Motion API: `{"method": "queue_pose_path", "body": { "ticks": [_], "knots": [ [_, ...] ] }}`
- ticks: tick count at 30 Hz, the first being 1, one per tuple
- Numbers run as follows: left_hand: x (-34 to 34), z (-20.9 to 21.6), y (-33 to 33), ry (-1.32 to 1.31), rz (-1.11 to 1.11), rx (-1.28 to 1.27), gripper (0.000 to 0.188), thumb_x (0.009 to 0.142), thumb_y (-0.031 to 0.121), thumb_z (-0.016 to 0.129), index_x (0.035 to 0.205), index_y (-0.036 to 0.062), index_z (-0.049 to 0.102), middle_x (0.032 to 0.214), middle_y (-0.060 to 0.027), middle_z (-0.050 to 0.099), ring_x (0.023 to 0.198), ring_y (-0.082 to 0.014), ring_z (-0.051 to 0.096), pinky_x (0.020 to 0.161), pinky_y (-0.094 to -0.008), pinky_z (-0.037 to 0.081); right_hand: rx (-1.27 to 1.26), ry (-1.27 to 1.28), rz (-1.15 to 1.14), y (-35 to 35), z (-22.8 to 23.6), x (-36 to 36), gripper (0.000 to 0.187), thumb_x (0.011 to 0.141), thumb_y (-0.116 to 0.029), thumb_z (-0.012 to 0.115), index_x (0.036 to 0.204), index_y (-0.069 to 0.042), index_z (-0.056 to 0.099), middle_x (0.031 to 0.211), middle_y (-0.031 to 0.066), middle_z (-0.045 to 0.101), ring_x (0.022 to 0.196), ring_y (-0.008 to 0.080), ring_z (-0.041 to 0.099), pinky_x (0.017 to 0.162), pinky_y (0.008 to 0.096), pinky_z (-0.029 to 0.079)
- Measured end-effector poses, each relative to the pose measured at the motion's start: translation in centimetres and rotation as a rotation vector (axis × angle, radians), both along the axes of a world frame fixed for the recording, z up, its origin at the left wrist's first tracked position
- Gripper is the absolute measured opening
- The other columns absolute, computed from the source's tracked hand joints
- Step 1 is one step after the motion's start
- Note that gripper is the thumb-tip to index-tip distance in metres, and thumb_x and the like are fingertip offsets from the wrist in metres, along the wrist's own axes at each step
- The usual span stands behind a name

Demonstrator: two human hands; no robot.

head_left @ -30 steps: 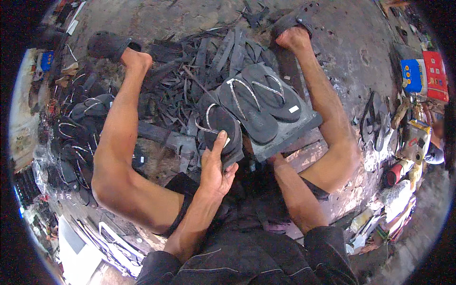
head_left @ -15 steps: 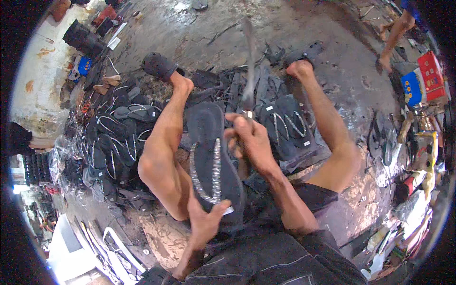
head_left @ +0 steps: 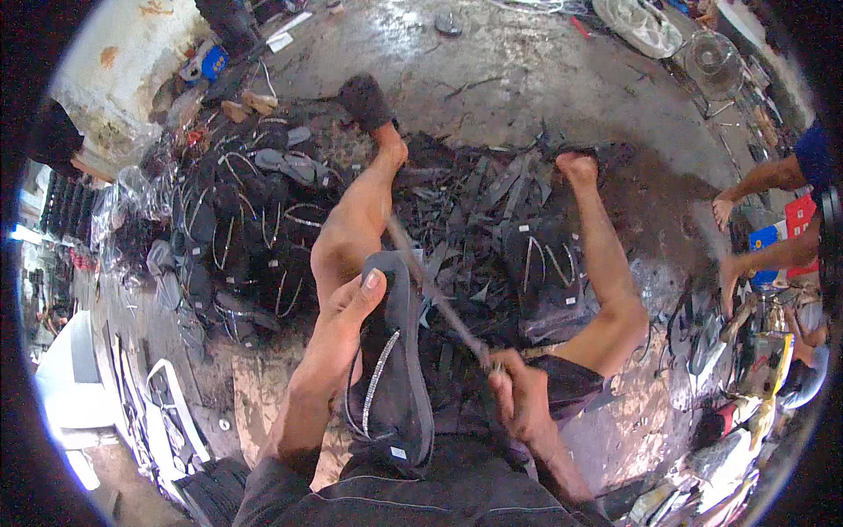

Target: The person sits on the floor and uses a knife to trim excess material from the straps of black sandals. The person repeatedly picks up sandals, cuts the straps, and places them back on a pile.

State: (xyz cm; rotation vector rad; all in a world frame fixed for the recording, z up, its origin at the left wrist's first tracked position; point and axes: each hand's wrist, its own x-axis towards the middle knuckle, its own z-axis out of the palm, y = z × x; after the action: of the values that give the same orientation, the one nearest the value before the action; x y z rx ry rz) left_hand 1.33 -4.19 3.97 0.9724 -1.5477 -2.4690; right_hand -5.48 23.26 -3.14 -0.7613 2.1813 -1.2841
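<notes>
- Between the person's bare legs, a black sandal (head_left: 404, 369) with a glittering strap is held up by the left hand (head_left: 347, 312), heel end away and toe end toward the body; the thumb lies on the sole and the fingers are hidden.
- Just beside it, the right hand (head_left: 522, 391) is wrapped around the handle of a knife (head_left: 439, 301), whose long narrow blade slants up and left by the sandal's right edge (whether it touches, I cannot tell).
- At the right stand a blue box (head_left: 766, 237) and a red box (head_left: 800, 213), partly hidden behind another person's legs (head_left: 777, 257); their contents do not show.
- Near the top right sits a pale sack or tub (head_left: 639, 31); I cannot tell which, nor what it holds.
- To the left, crumpled clear plastic (head_left: 132, 189) lies next to a big pile of dark sandals (head_left: 250, 220) on the floor (head_left: 527, 97).
- Standing in the way, the person's left leg (head_left: 347, 241) separates that pile from the black scraps (head_left: 470, 206) strewn between the feet.
- Near the right leg (head_left: 610, 255), a pair of sandals (head_left: 542, 283) with white labels rests on a dark slab (head_left: 553, 327).
</notes>
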Motion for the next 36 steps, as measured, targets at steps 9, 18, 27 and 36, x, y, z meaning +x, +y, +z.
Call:
{"method": "queue_pose_path", "body": {
  "ticks": [9,18,27,36],
  "knots": [
    [1.2,-1.1,0.3,-0.046,-0.047,-0.043,0.047,0.108,0.038,0.059,0.137,0.0007,0.059,0.120,-0.0030,0.067,0.107,-0.0106,0.062,0.096,-0.0283,0.050,0.186,-0.038,0.041,1.9,-1.9,2.0,0.033,0.101,-0.043,0.063,0.113,-0.012,0.064,0.089,0.0208,0.071,0.078,0.0458,0.069,0.068,0.0524,0.053],
    [-0.6,-0.3,-0.7,-0.133,-0.179,-0.156,0.051,0.106,0.037,0.063,0.141,0.0008,0.056,0.126,-0.0055,0.065,0.118,-0.0143,0.058,0.104,-0.0302,0.044,0.244,-0.053,0.471,-7.1,6.2,-11.5,0.044,0.107,-0.044,0.051,0.128,-0.008,0.064,0.077,0.0238,0.066,0.073,0.0441,0.068,0.066,0.0520,0.051],
    [-1.3,-2.0,0.0,-0.195,-0.361,-0.463,0.054,0.103,0.033,0.067,0.146,0.0024,0.053,0.129,-0.0081,0.064,0.124,-0.0191,0.056,0.110,-0.0322,0.041,0.163,0.027,0.484,-12.9,5.3,-14.8,0.056,0.109,-0.050,0.045,0.138,-0.004,0.056,0.100,0.0271,0.071,0.099,0.0464,0.068,0.090,0.0528,0.051],
    [-7.5,5.1,-0.9,0.418,0.482,-0.276,0.041,0.096,0.001,0.064,0.136,-0.0045,0.058,0.131,-0.0144,0.067,0.122,-0.0247,0.064,0.104,-0.0385,0.052,-0.319,-0.199,-0.495,-1.4,-4.0,-14.1,0.039,0.114,-0.040,0.041,0.118,-0.006,0.059,0.065,-0.0048,0.046,0.050,0.0054,0.039,0.045,0.0242,0.033]
  ]
}}
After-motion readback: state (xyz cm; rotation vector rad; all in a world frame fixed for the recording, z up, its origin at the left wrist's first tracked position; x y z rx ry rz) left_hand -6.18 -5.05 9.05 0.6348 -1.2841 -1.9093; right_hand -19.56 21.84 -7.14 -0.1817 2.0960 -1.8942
